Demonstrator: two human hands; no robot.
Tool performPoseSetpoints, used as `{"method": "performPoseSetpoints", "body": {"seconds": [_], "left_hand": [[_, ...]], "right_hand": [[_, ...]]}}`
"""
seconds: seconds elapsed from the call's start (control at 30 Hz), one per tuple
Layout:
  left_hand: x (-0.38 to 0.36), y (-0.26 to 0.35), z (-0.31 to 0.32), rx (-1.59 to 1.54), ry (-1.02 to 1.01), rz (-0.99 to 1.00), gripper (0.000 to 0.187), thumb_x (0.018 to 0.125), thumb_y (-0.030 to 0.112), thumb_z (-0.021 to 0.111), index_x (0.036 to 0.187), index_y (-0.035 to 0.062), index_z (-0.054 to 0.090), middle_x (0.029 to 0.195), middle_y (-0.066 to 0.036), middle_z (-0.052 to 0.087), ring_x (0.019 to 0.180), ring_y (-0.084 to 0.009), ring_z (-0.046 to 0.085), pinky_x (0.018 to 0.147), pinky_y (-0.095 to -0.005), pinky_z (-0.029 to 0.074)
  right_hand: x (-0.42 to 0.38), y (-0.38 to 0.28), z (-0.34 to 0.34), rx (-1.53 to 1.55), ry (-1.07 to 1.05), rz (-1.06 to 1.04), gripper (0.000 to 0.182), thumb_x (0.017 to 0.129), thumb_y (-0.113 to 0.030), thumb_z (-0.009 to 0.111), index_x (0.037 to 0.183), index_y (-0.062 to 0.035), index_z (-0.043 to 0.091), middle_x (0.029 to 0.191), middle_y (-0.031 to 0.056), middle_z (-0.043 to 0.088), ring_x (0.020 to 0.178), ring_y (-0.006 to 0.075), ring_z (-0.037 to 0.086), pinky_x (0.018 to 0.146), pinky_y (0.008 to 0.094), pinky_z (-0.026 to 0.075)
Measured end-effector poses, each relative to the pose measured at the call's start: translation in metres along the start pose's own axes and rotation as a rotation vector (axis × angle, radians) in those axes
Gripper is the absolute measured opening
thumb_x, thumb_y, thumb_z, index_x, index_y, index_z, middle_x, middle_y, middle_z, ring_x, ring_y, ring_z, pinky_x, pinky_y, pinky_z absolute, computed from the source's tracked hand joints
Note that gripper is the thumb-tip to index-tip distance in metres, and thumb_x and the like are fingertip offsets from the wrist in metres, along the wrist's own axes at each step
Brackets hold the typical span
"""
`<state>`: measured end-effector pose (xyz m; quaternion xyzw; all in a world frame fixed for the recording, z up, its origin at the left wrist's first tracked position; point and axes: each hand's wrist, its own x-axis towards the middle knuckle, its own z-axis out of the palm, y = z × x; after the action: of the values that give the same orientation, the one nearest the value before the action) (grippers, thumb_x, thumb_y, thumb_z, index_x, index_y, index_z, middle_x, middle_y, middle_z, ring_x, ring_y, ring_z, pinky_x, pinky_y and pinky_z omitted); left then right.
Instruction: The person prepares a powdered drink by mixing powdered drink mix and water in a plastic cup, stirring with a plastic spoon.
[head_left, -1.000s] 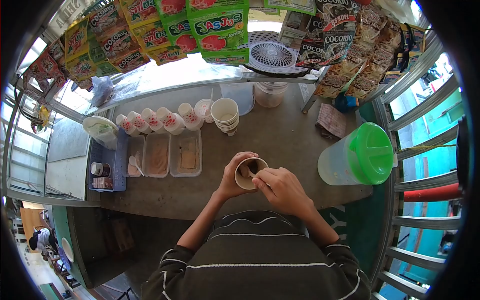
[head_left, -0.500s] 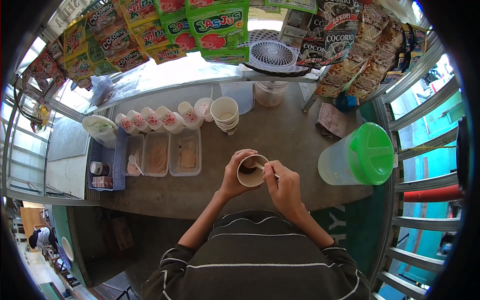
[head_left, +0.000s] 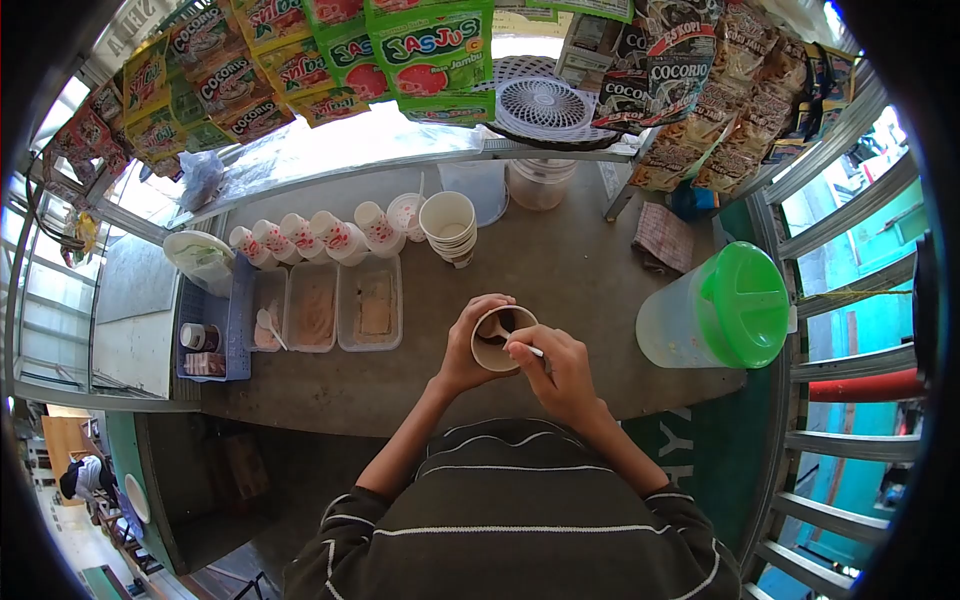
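A paper cup [head_left: 492, 362] with dark contents is held over the counter by my left hand [head_left: 463, 345], whose fingers wrap round its left side. Pinched in my right hand [head_left: 560, 370] is a white spoon [head_left: 501, 330] that dips into the cup. Beyond the cup stands a stack of empty paper cups [head_left: 449, 222]. To the left are clear tubs of brownish powder [head_left: 316, 310], one with a white spoon [head_left: 268, 326] in it.
Patterned cups [head_left: 330, 232] stand in a row behind the tubs. A blue basket [head_left: 240, 320] is at the left, a green-lidded container [head_left: 745, 306] at the right beside a folded cloth [head_left: 663, 240]. Sachets [head_left: 430, 55] hang above. A person [head_left: 85, 478] is far off at lower left.
My right hand has shifted slightly left across the cup's rim, and the spoon now slants toward the cup's left side. The left hand still holds the cup.
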<state>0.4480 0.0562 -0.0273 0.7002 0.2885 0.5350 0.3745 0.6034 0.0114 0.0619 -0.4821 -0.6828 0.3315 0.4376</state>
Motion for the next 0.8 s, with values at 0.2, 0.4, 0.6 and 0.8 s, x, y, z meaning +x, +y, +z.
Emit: {"method": "performPoseSetpoints", "body": {"seconds": [0.2,0.4,0.6,0.8], "left_hand": [[-0.002,0.0,-0.003,0.03,0.008,-0.058,0.076,0.054,0.013,0.087,0.119,0.0068,0.048,0.115,-0.013,0.057,0.107,-0.0292,0.056,0.089,-0.0381,0.047],[-0.014,-0.01,0.0,0.245,-0.11,-0.187,0.077,0.051,0.011,0.084,0.119,0.0074,0.048,0.113,-0.013,0.057,0.107,-0.0334,0.053,0.092,-0.0413,0.043],[-0.018,-0.013,0.003,0.297,-0.214,-0.256,0.069,0.057,0.014,0.082,0.117,0.0051,0.05,0.11,-0.014,0.058,0.103,-0.0306,0.058,0.086,-0.0383,0.047],[-0.024,-0.02,0.007,0.202,-0.299,-0.338,0.07,0.056,0.012,0.082,0.118,0.0052,0.05,0.11,-0.015,0.059,0.101,-0.0311,0.059,0.085,-0.0388,0.048]], "right_hand": [[0.001,0.004,-0.011,-0.206,-0.119,-0.106,0.017,0.091,-0.019,0.054,0.083,-0.0045,0.06,0.073,0.0099,0.06,0.059,0.0298,0.053,0.057,0.0379,0.039],[-0.008,0.039,0.002,-0.297,-0.097,-0.072,0.019,0.091,-0.019,0.052,0.084,-0.0045,0.06,0.075,0.0112,0.06,0.063,0.0312,0.055,0.058,0.0387,0.039],[-0.017,0.058,0.006,-0.279,-0.122,0.017,0.023,0.093,-0.021,0.05,0.083,-0.0041,0.062,0.08,0.011,0.062,0.068,0.0305,0.057,0.063,0.0368,0.043],[-0.017,0.061,-0.002,-0.235,-0.17,0.082,0.026,0.094,-0.023,0.048,0.081,-0.0032,0.06,0.079,0.0123,0.06,0.07,0.031,0.057,0.065,0.0364,0.043]]}}
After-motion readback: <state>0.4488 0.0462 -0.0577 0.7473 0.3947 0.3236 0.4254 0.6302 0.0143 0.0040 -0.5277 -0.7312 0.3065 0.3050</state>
